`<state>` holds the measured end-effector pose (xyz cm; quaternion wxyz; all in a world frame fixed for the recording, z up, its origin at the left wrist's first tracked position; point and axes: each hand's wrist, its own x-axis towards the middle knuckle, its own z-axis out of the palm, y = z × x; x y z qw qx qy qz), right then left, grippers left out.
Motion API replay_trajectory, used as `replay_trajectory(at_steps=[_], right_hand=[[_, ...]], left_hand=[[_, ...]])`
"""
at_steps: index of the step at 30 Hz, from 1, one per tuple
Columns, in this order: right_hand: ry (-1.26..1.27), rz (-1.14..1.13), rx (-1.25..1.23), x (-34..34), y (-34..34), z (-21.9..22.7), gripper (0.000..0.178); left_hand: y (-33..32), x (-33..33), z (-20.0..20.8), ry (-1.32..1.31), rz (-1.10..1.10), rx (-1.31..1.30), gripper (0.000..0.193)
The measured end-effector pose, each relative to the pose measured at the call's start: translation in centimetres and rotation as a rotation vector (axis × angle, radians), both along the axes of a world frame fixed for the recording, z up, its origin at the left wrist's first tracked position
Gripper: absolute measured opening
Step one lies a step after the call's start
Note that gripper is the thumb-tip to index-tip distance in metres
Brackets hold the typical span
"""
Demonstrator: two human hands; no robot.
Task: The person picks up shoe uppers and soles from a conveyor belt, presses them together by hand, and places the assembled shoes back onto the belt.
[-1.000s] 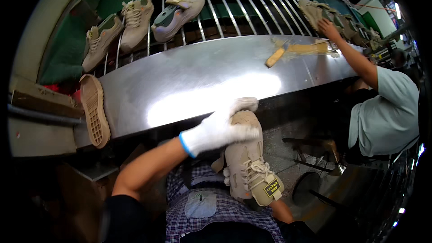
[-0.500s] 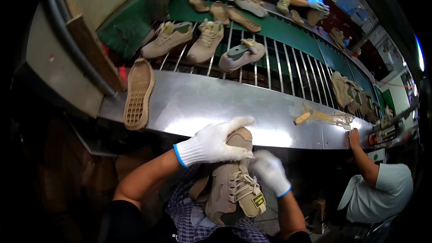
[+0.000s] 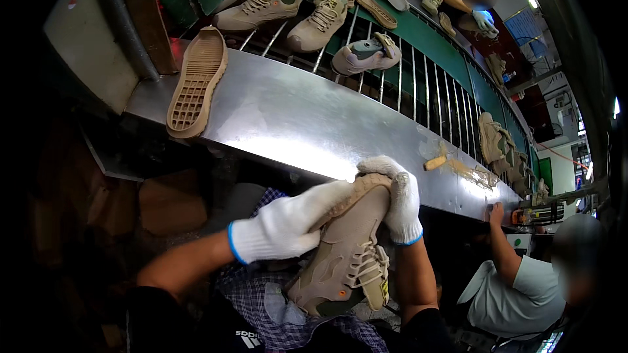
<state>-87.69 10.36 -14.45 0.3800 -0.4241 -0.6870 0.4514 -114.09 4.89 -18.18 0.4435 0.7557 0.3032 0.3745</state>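
A beige lace-up shoe [image 3: 337,255] rests over my lap with its toe raised and its sole edge [image 3: 347,197] facing my left. My left hand [image 3: 284,222], in a white knitted glove with a blue cuff, is closed on the sole side; some of its fingers are hidden behind the shoe. My right hand [image 3: 401,199], gloved alike, curls round the toe from the right with its fingers over the tip. The cream laces [image 3: 365,265] are tied, and a tag hangs near the tongue.
A loose beige sole [image 3: 198,82] lies on the metal ledge [image 3: 288,117]. Beyond it, several shoes [image 3: 318,24] sit on the bar rack [image 3: 412,85]. A wooden-handled tool [image 3: 435,162] lies farther right. One co-worker [image 3: 517,287] sits at right; another [image 3: 468,3] is across the line.
My right hand has risen from beside the laces to the toe. My left hand has shifted from over the toe to the sole side. The view has tilted.
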Motion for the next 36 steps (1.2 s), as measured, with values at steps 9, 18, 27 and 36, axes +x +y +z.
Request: replay_trajectory(at_steps=[9, 18, 27, 36], right_hand=[[-0.057, -0.046, 0.119, 1.9, -1.9, 1.9, 0.076], [-0.084, -0.155, 0.046, 2.5, -2.6, 1.1, 0.059], [0.691, 0.009, -0.219, 0.1, -2.7, 2.4, 0.068], [-0.301, -0.216, -0.106, -3.2, -4.2, 3.0, 0.057]], left_hand=[[5.1, 1.6, 0.5, -0.399, -0.319, -0.611, 0.069], [0.4, 2.4, 2.2, -0.003, -0.111, -0.009, 0.087], [-0.9, 0.8, 5.4, -0.19, -0.136, 0.032, 0.114], [9.3, -2.7, 11.6, 0.366, -0.153, 0.107, 0.129]])
